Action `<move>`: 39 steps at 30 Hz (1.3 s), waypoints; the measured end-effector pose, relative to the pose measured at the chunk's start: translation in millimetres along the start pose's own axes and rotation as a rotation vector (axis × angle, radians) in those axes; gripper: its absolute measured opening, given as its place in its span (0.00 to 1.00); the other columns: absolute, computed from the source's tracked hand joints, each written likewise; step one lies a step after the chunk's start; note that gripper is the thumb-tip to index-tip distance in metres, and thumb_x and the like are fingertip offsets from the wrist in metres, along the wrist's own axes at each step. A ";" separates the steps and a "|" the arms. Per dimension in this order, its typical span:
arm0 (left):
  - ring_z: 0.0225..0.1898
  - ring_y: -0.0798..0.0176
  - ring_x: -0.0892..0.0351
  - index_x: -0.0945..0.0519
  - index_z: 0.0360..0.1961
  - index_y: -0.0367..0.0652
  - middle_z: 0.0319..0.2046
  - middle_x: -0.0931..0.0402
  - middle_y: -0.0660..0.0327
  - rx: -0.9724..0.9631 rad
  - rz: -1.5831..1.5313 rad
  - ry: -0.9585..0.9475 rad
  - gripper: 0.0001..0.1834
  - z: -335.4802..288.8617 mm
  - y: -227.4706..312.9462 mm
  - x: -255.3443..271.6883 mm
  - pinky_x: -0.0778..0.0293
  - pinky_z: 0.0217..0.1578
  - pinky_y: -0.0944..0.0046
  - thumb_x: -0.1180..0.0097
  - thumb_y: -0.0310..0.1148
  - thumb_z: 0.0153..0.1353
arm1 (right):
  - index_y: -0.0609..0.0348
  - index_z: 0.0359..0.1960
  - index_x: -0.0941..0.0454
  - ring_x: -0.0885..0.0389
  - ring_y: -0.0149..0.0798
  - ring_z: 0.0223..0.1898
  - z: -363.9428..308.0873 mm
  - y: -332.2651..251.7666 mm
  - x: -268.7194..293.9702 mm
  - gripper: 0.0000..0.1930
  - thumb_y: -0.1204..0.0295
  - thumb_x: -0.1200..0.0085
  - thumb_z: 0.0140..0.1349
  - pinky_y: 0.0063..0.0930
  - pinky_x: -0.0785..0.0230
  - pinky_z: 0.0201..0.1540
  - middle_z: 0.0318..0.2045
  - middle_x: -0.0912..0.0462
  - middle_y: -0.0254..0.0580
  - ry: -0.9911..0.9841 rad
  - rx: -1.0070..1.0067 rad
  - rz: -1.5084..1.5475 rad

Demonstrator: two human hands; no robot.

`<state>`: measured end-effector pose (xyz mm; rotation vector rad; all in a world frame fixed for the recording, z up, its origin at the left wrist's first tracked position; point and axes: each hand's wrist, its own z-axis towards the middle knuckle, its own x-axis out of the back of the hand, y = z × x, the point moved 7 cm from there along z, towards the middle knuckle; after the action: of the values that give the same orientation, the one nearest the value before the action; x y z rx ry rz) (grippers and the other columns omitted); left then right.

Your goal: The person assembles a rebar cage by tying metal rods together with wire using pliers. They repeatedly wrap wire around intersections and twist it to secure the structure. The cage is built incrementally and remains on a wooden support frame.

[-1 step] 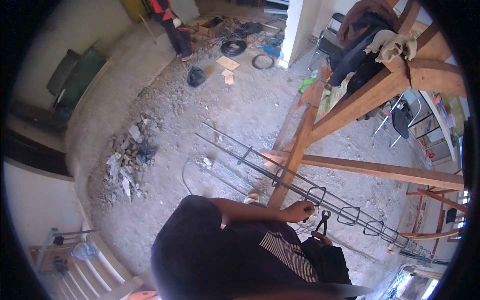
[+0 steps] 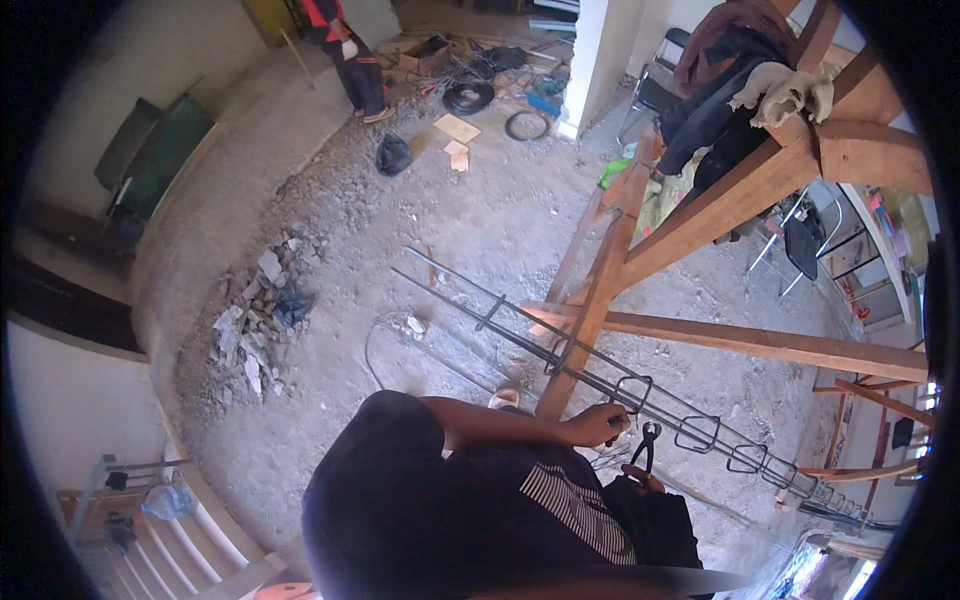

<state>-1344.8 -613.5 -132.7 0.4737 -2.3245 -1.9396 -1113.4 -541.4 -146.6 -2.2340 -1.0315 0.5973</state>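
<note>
Left hand (image 2: 597, 425) looks curled beside long dark steel-bar cage (image 2: 590, 376), hold unclear; right hand (image 2: 646, 479) grips black metal pincers (image 2: 650, 434); better steady cage first.

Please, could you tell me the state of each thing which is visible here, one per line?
Left hand: fingers curled beside steel cage; contact unclear.
Right hand: closed around pincers.
Pincers: held, jaw opening unclear.
Steel cage: bars and loops assembled.
Clothes: draped over timber frame.
Rubble: heaped on floor.
Black bag: lying on floor.
Black coil: wound, lying flat.
Right-hand chair: standing.
</note>
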 end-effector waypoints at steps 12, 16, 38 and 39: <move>0.27 0.60 0.19 0.22 0.39 0.37 0.25 0.21 0.55 -0.050 0.153 0.062 0.09 -1.7 13.0 11.8 0.24 0.32 0.56 0.47 0.33 0.68 | 0.54 0.54 0.18 0.18 0.47 0.44 54.8 13.7 33.5 0.29 0.62 0.32 0.47 0.40 0.29 0.51 0.46 0.14 0.42 -0.110 0.442 -0.963; 0.29 0.55 0.18 0.23 0.43 0.38 0.25 0.21 0.52 -0.108 0.153 0.121 0.10 -7.8 11.1 7.8 0.25 0.33 0.54 0.48 0.34 0.69 | 0.52 0.55 0.19 0.19 0.47 0.50 32.7 -12.9 1.3 0.28 0.66 0.41 0.48 0.40 0.30 0.56 0.50 0.16 0.47 -0.157 0.811 -0.949; 0.27 0.63 0.19 0.23 0.49 0.36 0.26 0.21 0.56 -0.017 0.076 0.017 0.11 -4.5 2.1 6.7 0.24 0.32 0.61 0.52 0.31 0.73 | 0.48 0.50 0.16 0.32 0.55 0.66 -50.3 -51.9 -85.8 0.23 0.83 0.44 0.51 0.40 0.33 0.65 0.63 0.31 0.55 0.553 0.130 -0.609; 0.27 0.63 0.19 0.23 0.49 0.36 0.26 0.20 0.56 -0.027 0.078 0.018 0.11 -4.4 3.5 6.6 0.24 0.32 0.61 0.52 0.31 0.73 | 0.48 0.50 0.16 0.32 0.54 0.66 -49.1 -52.4 -88.3 0.23 0.82 0.43 0.51 0.39 0.32 0.64 0.63 0.31 0.55 0.573 0.140 -0.626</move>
<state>-1350.6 -618.9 -129.3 0.3911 -2.2666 -1.9211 -1163.2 -600.2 -62.9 -1.6626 -1.2300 -0.2272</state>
